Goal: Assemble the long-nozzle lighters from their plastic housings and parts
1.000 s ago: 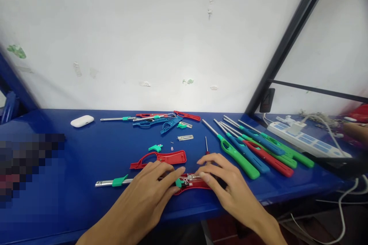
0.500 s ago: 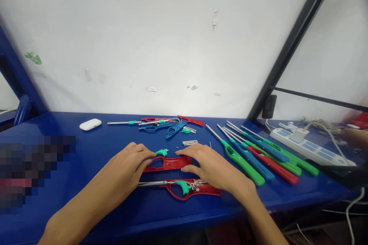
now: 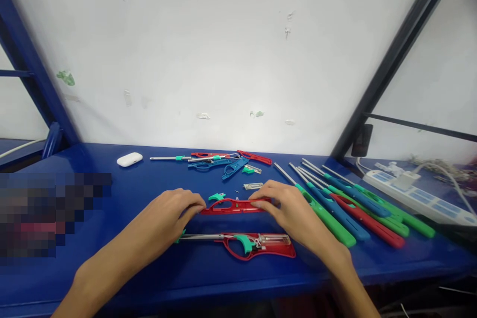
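A red lighter handle half (image 3: pixel 231 207) is held between my two hands, tipped partly onto its edge. My left hand (image 3: pixel 177 212) pinches its narrow left end, and my right hand (image 3: pixel 285 202) grips the wide right end with thumb and fingers. Closer to me lies the other red lighter half (image 3: pixel 240 255), with a metal tube (image 3: pixel 203 237), a green trigger (image 3: pixel 245 243) and a clear fuel tank (image 3: pixel 275 240) in it. Just behind the held shell are a loose green trigger (image 3: pixel 216 197) and a small metal-and-clear part (image 3: pixel 252 186).
Several assembled lighters (image 3: pixel 335 208) in green, blue and red lie at the right. More lighter parts (image 3: pixel 223 161) sit at the back. A white case (image 3: pixel 129 159) is at back left, a power strip (image 3: pixel 417 196) at far right, and a wall behind the blue table (image 3: pixel 167 283).
My right hand has closed on the right end of the red shell. The shell has been tilted up from lying flatter. The view has shifted slightly left.
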`<state>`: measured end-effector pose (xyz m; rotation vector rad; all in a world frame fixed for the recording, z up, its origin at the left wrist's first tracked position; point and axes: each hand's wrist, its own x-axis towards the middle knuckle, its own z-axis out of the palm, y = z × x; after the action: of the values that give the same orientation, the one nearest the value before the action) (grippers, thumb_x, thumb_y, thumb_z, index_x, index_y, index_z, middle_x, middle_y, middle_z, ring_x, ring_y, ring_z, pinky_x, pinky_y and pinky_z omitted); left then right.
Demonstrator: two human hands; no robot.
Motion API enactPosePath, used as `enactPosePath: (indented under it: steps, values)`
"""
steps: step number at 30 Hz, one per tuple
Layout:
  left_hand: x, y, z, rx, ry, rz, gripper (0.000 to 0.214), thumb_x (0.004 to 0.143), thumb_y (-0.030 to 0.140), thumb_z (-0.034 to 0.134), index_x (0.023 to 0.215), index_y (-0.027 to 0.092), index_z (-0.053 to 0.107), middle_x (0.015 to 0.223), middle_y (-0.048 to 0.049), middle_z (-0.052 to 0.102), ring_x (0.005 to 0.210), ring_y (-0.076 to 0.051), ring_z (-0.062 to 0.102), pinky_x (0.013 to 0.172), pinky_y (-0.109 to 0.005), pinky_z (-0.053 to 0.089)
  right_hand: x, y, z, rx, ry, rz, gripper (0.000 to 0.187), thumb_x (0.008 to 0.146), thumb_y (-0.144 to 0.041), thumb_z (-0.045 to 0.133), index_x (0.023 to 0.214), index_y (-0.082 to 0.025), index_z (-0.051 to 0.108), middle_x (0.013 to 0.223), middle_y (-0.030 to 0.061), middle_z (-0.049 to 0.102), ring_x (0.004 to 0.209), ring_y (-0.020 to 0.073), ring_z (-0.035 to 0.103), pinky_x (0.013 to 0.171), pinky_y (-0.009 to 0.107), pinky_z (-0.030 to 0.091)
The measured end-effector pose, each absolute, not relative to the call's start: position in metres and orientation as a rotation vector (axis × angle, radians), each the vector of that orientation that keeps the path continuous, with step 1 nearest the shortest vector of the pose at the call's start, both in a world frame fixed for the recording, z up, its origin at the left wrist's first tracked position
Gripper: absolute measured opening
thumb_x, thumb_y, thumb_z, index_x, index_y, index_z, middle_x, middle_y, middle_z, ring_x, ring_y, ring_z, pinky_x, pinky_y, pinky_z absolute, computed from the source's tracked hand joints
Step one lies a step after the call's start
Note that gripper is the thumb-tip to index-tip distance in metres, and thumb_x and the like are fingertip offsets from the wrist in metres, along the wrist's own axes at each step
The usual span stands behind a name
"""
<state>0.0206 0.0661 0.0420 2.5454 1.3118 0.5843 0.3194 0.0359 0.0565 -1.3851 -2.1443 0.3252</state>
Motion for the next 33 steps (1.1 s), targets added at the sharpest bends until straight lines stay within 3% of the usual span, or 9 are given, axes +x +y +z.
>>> enactPosePath:
  steps: [5,10,13,16,20,23,25,28,33]
  values:
    - [0.03,0.059,0.051,2.478,1.301,0.68,0.033,0.109,0.046,0.05,0.127,0.03,0.073,0.121,-0.0005,0.078,0.108,-0.023,0.07,0.091,-0.032,0.049,0.327,0.025,0.07,-1.374,-1.974,0.38,0.013,0.101,-0.027,0.07,0.096,-0.029,0.081,0.1,-0.0016,0.078,0.091,0.0173,0.071,0.075,0.027,0.05]
    - [0.036,0.056,0.058,2.414,1.193,0.746,0.029,0.106,0.039,0.053,0.1,0.03,0.079,0.09,0.0034,0.079,0.077,-0.017,0.067,0.07,-0.027,0.045,0.335,0.012,0.08,-1.43,-2.032,0.577,0.015,0.104,-0.041,0.064,0.106,-0.031,0.076,0.108,-0.0031,0.077,0.087,0.0172,0.069,0.074,0.027,0.051]
    - [0.039,0.055,0.057,2.416,1.231,0.795,0.028,0.102,0.031,0.052,0.093,0.027,0.078,0.085,0.0024,0.077,0.074,-0.017,0.066,0.067,-0.028,0.043,0.338,0.008,0.083,-1.488,-2.122,0.743,0.026,0.105,-0.05,0.061,0.124,-0.035,0.071,0.118,-0.0035,0.077,0.089,0.0186,0.07,0.08,0.03,0.052]
    - [0.041,0.055,0.054,2.455,1.24,0.75,0.029,0.102,0.03,0.051,0.092,0.026,0.077,0.085,0.0012,0.076,0.074,-0.018,0.065,0.067,-0.029,0.042,0.336,0.006,0.082,-1.518,-2.172,0.748,0.033,0.106,-0.056,0.057,0.128,-0.036,0.071,0.124,-0.0036,0.076,0.107,0.022,0.069,0.093,0.032,0.049]
    - [0.04,0.053,0.049,2.486,1.204,0.712,0.028,0.104,0.03,0.051,0.113,0.03,0.077,0.098,-0.0003,0.077,0.084,-0.019,0.067,0.072,-0.029,0.046,0.333,0.004,0.081,-1.542,-2.177,0.665,0.039,0.108,-0.061,0.05,0.125,-0.033,0.072,0.126,-0.0023,0.075,0.117,0.0231,0.065,0.101,0.033,0.046]
    - [0.036,0.047,0.047,2.497,1.145,0.643,0.033,0.105,0.031,0.053,0.133,0.035,0.07,0.115,-0.0004,0.075,0.099,-0.021,0.069,0.085,-0.03,0.051,0.332,-0.001,0.083,-1.564,-2.188,0.637,0.04,0.108,-0.061,0.048,0.126,-0.033,0.07,0.126,-0.0019,0.074,0.118,0.0225,0.065,0.102,0.033,0.045]
    - [0.034,0.043,0.049,2.49,1.127,0.596,0.032,0.104,0.038,0.059,0.135,0.037,0.069,0.125,0.0001,0.074,0.112,-0.023,0.068,0.095,-0.032,0.051,0.333,-0.005,0.085,-1.588,-2.196,0.621,0.039,0.109,-0.06,0.048,0.126,-0.032,0.069,0.125,-0.0013,0.073,0.117,0.0224,0.065,0.102,0.034,0.046]
    - [0.036,0.038,0.054,2.47,1.097,0.543,0.027,0.105,0.04,0.061,0.129,0.037,0.073,0.127,0.0009,0.073,0.117,-0.023,0.067,0.099,-0.032,0.051,0.334,-0.01,0.086,-1.616,-2.232,0.582,0.033,0.107,-0.056,0.055,0.125,-0.033,0.069,0.123,-0.0013,0.074,0.114,0.0232,0.067,0.098,0.034,0.048]
    - [0.045,0.038,0.056,2.47,1.045,0.496,0.019,0.103,0.027,0.064,0.112,0.035,0.079,0.109,0.0033,0.077,0.101,-0.02,0.07,0.089,-0.029,0.052,0.335,-0.012,0.078,-1.705,-2.28,0.411,0.032,0.094,-0.051,0.077,0.122,-0.035,0.075,0.117,0.0017,0.077,0.107,0.0287,0.071,0.093,0.038,0.051]
